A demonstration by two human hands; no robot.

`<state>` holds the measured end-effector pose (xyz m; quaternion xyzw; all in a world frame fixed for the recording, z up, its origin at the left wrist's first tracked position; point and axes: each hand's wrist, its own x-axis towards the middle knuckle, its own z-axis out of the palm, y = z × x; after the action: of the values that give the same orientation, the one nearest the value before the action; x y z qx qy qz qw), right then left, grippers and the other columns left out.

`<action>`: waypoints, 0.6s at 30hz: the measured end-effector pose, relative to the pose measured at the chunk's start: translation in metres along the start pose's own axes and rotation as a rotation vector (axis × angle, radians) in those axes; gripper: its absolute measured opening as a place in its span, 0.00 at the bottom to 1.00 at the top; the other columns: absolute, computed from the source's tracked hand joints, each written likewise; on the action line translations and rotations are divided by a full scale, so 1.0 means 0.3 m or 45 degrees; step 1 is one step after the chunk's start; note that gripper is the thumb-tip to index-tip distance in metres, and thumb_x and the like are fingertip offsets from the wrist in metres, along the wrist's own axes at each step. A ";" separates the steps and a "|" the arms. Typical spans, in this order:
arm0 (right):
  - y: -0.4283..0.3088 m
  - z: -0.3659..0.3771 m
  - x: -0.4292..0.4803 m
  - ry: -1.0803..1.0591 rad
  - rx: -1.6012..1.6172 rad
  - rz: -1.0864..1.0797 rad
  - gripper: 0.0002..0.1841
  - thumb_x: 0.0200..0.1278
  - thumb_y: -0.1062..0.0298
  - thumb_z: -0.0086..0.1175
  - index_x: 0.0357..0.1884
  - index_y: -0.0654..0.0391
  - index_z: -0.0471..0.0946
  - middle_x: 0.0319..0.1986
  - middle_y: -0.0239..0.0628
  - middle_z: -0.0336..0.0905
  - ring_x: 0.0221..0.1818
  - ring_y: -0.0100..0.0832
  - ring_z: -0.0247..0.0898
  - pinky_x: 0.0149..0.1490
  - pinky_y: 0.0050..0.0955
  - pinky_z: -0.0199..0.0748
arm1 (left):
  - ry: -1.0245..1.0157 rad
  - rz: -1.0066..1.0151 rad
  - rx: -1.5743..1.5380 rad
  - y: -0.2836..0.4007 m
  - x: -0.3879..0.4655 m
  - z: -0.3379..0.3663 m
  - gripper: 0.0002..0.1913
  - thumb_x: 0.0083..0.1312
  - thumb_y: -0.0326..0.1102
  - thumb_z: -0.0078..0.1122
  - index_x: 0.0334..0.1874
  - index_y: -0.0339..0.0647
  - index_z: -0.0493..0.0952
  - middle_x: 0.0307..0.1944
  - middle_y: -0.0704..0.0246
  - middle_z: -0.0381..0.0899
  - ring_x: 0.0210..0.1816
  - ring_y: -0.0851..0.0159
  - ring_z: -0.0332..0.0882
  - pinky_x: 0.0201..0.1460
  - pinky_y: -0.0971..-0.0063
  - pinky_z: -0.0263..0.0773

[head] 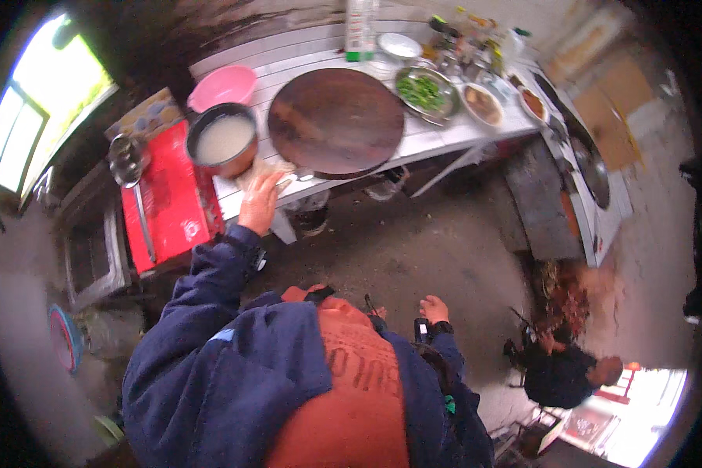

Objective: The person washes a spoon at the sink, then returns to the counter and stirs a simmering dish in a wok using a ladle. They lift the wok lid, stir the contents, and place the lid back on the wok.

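My left hand (260,202) is at the front edge of the white slatted table, its fingers at the handle of a small pale spoon (303,175). A beige cloth (256,174) lies beside these fingers. Just beyond stands a dark pot (192,140) of cloudy whitish liquid (225,139). A round dark wooden board (336,120) lies to the right of the pot. My right hand (434,309) hangs low at my side, away from the table, with curled fingers. A dark band circles its wrist, and a small dark object (422,330) is close by; whether I hold it is unclear.
A pink basin (224,86) sits behind the pot. On the red box (167,205) at left rests a metal ladle (142,216). Chopped greens fill a metal bowl (444,111), near a white dish (481,105) and several bottles (474,52). A seated person (561,374) is at lower right.
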<state>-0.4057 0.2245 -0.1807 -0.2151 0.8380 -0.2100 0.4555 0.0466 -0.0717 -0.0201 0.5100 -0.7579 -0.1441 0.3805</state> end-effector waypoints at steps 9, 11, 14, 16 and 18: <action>-0.043 0.054 -0.042 0.087 -0.031 -0.213 0.22 0.58 0.63 0.58 0.53 0.64 0.74 0.41 0.42 0.81 0.37 0.31 0.78 0.40 0.29 0.75 | -1.498 -0.287 -1.199 0.237 0.131 -0.012 0.15 0.73 0.41 0.41 0.44 0.42 0.78 0.13 0.75 0.66 0.13 0.74 0.63 0.15 0.77 0.57; -0.050 0.073 -0.038 0.112 -0.377 -0.349 0.25 0.57 0.59 0.58 0.55 0.63 0.74 0.45 0.47 0.81 0.47 0.40 0.78 0.51 0.33 0.74 | -1.151 0.530 0.399 0.254 0.021 0.081 0.18 0.72 0.45 0.42 0.37 0.42 0.80 0.19 0.64 0.77 0.21 0.59 0.77 0.22 0.65 0.68; -0.073 0.078 -0.015 0.225 -0.382 -0.432 0.26 0.55 0.64 0.62 0.57 0.60 0.73 0.47 0.46 0.80 0.49 0.38 0.77 0.54 0.32 0.73 | -1.133 0.413 0.325 0.206 -0.048 0.117 0.20 0.70 0.49 0.43 0.32 0.43 0.79 0.28 0.57 0.80 0.33 0.48 0.80 0.34 0.55 0.73; -0.126 0.088 0.001 0.121 -0.242 -0.445 0.25 0.55 0.64 0.62 0.56 0.60 0.73 0.47 0.47 0.80 0.50 0.38 0.77 0.55 0.33 0.73 | -1.004 0.271 0.109 0.175 -0.060 0.109 0.21 0.70 0.50 0.42 0.32 0.42 0.79 0.27 0.57 0.80 0.33 0.49 0.79 0.34 0.57 0.73; -0.241 0.088 0.009 0.127 -0.491 -0.453 0.23 0.57 0.65 0.60 0.55 0.61 0.74 0.46 0.46 0.80 0.48 0.39 0.78 0.52 0.34 0.74 | -1.079 -0.089 -0.350 0.135 -0.071 0.076 0.21 0.71 0.50 0.41 0.38 0.43 0.81 0.26 0.57 0.79 0.32 0.49 0.79 0.35 0.56 0.72</action>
<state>-0.3722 0.1596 -0.1561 -0.4312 0.8330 -0.1335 0.3201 0.0073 -0.0389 -0.0197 0.3760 -0.8029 -0.4526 0.0956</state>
